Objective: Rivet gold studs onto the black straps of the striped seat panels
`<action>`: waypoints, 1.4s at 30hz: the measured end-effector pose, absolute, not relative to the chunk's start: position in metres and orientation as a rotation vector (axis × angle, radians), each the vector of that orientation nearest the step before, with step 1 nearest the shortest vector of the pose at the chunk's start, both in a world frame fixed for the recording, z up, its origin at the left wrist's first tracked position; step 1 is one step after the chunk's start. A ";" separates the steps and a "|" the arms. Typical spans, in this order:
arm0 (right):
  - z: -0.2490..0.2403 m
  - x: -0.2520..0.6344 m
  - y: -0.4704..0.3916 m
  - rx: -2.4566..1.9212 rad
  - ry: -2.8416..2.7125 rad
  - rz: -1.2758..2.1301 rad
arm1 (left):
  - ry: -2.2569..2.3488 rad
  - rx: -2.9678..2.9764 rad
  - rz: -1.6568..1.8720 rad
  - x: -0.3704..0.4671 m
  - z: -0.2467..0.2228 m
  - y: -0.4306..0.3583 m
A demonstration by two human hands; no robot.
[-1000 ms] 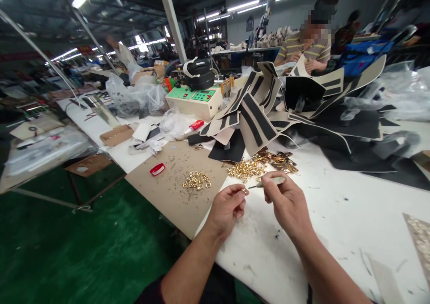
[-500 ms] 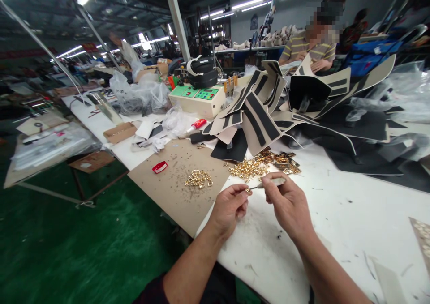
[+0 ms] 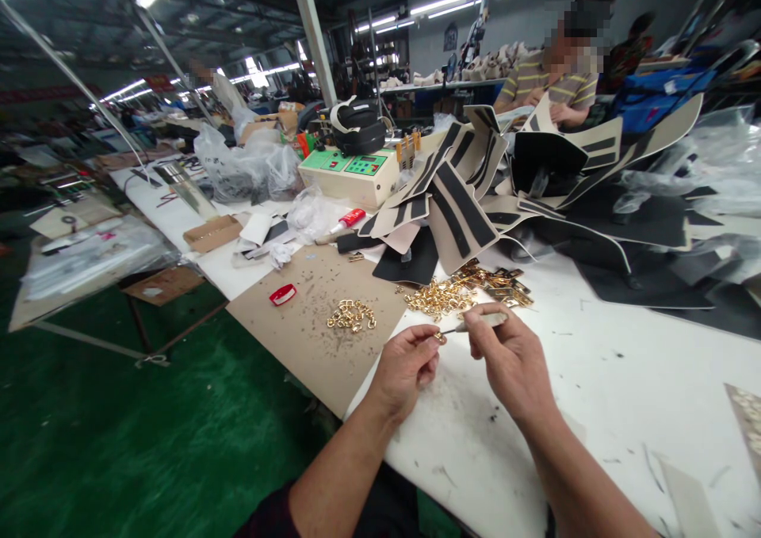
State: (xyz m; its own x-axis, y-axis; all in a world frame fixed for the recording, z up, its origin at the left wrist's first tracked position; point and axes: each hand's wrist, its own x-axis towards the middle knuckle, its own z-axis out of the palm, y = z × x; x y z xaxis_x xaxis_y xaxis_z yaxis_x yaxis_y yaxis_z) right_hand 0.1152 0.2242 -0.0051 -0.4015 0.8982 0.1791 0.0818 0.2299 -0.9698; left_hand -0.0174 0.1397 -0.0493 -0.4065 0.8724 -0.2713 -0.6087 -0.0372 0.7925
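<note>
Between thumb and fingertips, my left hand (image 3: 410, 364) pinches a small gold metal fitting (image 3: 440, 337), mostly hidden by the fingers. My right hand (image 3: 508, 356) is closed round the pale handle of a thin-shafted screwdriver-like tool (image 3: 484, 322). The tool's dark shaft points left, its tip at the gold fitting. Just beyond my hands lies a heap of gold buckle-like fittings (image 3: 440, 298), with flat gold plates (image 3: 505, 284) at its right. A smaller pile of gold fittings (image 3: 352, 316) sits on a brown board (image 3: 297, 348) to the left.
Black-and-beige panels (image 3: 460, 221) are heaped at the back right. A green-topped control box (image 3: 350, 175) stands behind, near a red-and-white tube (image 3: 349, 219). A red-rimmed object (image 3: 282, 295) lies on the board. Across the table sits a person in a striped shirt (image 3: 550, 86).
Both hands stay almost in place, the tool still at the fitting. The tool's handle has shifted very slightly in my right hand.
</note>
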 end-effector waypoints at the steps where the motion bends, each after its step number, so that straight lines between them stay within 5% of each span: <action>1: -0.005 0.116 0.224 -0.928 -1.673 1.265 | 1.087 0.347 1.688 -0.017 -0.049 0.139; 8: -0.002 0.121 0.226 -0.934 -1.547 1.272 | 1.262 0.417 1.676 -0.033 -0.039 0.133; 14: 0.001 0.126 0.240 -0.930 -1.311 1.279 | 2.189 0.897 1.409 -0.107 -0.036 0.118; 21: 0.000 0.130 0.257 -0.857 -1.051 1.358 | 2.523 1.251 1.267 -0.135 -0.025 0.114; 28: -0.001 0.131 0.259 -0.853 -1.033 1.371 | 2.232 1.841 0.880 -0.042 -0.039 0.167; 34: 0.002 0.132 0.258 -0.890 -1.068 1.382 | 2.362 1.768 0.577 -0.007 -0.040 0.213; 42: 0.005 0.132 0.257 -0.905 -1.073 1.414 | 2.327 1.645 0.611 -0.007 -0.033 0.216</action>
State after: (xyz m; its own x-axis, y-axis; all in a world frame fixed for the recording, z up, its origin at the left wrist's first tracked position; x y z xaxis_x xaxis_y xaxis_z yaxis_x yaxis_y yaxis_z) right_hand 0.1324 0.2567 0.0054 -0.1185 0.9923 0.0370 -0.3032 -0.0007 -0.9529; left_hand -0.0069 0.2164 -0.0328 -0.3453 0.9369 0.0542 0.8427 0.2841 0.4573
